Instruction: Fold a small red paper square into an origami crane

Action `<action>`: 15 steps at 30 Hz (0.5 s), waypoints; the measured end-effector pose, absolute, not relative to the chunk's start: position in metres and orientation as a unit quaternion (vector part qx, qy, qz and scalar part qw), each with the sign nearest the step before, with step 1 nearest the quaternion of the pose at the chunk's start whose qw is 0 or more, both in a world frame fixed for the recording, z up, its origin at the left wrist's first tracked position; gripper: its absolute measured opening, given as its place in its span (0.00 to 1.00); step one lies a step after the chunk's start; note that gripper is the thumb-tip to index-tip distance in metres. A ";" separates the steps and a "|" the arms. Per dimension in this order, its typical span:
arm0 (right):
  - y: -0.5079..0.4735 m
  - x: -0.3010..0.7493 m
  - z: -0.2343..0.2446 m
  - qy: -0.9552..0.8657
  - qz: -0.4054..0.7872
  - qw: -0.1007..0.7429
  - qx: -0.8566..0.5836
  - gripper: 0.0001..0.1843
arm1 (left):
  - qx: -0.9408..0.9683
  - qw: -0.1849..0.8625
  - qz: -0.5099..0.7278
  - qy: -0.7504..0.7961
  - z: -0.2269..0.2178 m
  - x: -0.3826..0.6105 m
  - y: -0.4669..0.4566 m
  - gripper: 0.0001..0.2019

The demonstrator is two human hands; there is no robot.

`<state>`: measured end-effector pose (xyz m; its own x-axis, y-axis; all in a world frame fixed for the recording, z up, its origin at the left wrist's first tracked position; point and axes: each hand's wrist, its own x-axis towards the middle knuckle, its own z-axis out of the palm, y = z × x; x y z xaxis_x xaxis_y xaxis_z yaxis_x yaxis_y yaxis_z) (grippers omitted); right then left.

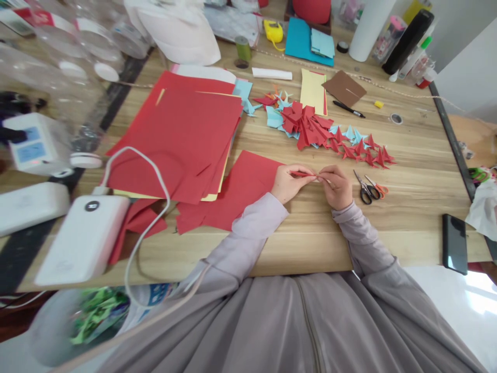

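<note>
My left hand (pixel 289 182) and my right hand (pixel 338 185) meet over the wooden table (pixel 411 207), both pinched on a small folded piece of red paper (pixel 308 175) held between their fingertips. Just left of my left hand lies a flat red sheet (pixel 240 189). A stack of red paper sheets (pixel 182 137) lies further left. Beyond my hands sits a pile of folded red and blue paper shapes (pixel 310 124), trailing right in a row of small folded stars (pixel 361 147).
Scissors (pixel 368 189) with black and orange handles lie right of my right hand. A black phone (pixel 455 243) rests near the table's right front edge. A white power bank (pixel 83 238) with a cable sits front left. A black pen (pixel 348 109), yellow paper (pixel 312 91) and brown card (pixel 344 88) lie behind.
</note>
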<state>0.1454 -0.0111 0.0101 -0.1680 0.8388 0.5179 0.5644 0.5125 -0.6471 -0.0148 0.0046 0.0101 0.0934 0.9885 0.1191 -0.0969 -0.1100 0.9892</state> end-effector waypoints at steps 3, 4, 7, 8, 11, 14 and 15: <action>-0.011 0.146 0.010 -0.732 0.177 0.449 -0.481 0.10 | 0.496 0.528 0.533 0.437 0.009 -0.015 0.005 0.09; -0.011 0.146 0.010 -0.729 0.183 0.450 -0.483 0.10 | 0.486 0.533 0.537 0.438 0.008 -0.015 0.006 0.10; -0.011 0.146 0.009 -0.720 0.189 0.454 -0.490 0.09 | 0.468 0.545 0.544 0.434 0.007 -0.014 0.006 0.10; -0.011 0.146 0.009 -0.717 0.190 0.455 -0.493 0.09 | 0.464 0.548 0.544 0.435 0.007 -0.014 0.006 0.10; -0.009 0.147 0.006 -0.705 0.201 0.461 -0.499 0.07 | 0.440 0.559 0.547 0.441 0.007 -0.013 0.007 0.11; -0.006 0.149 0.002 -0.691 0.212 0.471 -0.505 0.07 | 0.394 0.573 0.568 0.440 0.005 -0.014 0.009 0.13; -0.005 0.150 0.000 -0.685 0.216 0.472 -0.511 0.07 | 0.379 0.577 0.576 0.438 0.005 -0.014 0.010 0.13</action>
